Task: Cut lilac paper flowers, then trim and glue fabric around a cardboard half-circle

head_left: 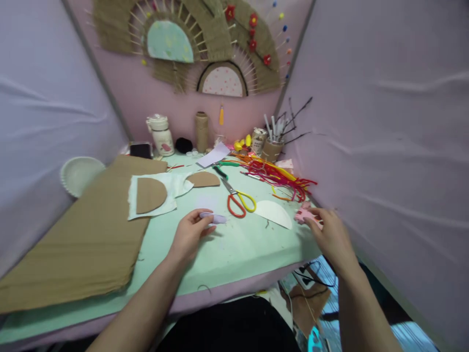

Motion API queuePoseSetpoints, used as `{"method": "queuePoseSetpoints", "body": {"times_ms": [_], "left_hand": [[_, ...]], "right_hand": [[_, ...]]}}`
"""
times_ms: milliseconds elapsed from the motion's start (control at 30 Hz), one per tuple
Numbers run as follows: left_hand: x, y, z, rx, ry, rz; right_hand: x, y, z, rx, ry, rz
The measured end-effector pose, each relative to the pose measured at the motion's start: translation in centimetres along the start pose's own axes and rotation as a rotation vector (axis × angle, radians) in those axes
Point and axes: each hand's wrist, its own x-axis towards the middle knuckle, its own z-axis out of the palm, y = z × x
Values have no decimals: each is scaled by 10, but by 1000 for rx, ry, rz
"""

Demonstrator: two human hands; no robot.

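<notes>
My left hand (pixel 188 232) is closed around a small rolled or folded lilac piece (pixel 219 219), paper or cloth, just above the table. Beneath it lies a pale lilac square (pixel 207 201). At the table's right edge, my right hand (pixel 331 234) has its fingers closed on a small pink object (pixel 304 214) whose kind I cannot make out. Between the hands are scissors (pixel 236 206) with one red and one yellow handle loop. Beside them rests a white half-circle (pixel 274 214). Farther left, a brown cardboard half-circle (pixel 150 195) lies on light blue cloth (pixel 170 188).
Brown folded cloth (pixel 80 234) covers the table's left side, near a white fluted bowl (pixel 81 176). Red and orange pipe cleaners (pixel 274 173) lie at the back right. A white jug (pixel 160 134), a twine spool (pixel 201 132) and a pot of sticks (pixel 272 149) line the back.
</notes>
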Motion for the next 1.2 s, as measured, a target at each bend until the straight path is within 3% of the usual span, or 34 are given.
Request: {"method": "queuePoseSetpoints", "body": {"times_ms": [100, 167, 367, 533, 600, 700, 800, 867, 933, 1033, 1200], "left_hand": [[3, 0, 1, 0, 18, 0], [4, 0, 2, -23, 20, -5], [5, -1, 5, -85, 58, 7], [5, -2, 4, -103, 39, 17], [5, -2, 4, -102, 34, 24], [4, -3, 5, -93, 32, 32], [2, -4, 4, -81, 25, 39], [1, -5, 3, -74, 21, 45], [1, -5, 2, -67, 20, 53], [1, -5, 3, -48, 29, 69], [-2, -3, 5, 6, 43, 103]], "right_hand": [[1, 29, -5, -236, -125, 107], [5, 39, -2, -274, -226, 163], [18, 44, 12, -174, -339, 149], [7, 36, -5, -12, -331, 143], [-2, 25, -16, 292, -286, 156], [-15, -2, -23, 719, -324, 219], [-27, -36, -14, 1040, -334, 285], [-35, -59, -2, 1212, -418, 292], [-42, -80, 10, 1265, -491, 259], [-51, -104, 22, 1141, -600, 158], [-60, -123, 32, 862, -475, -67]]}}
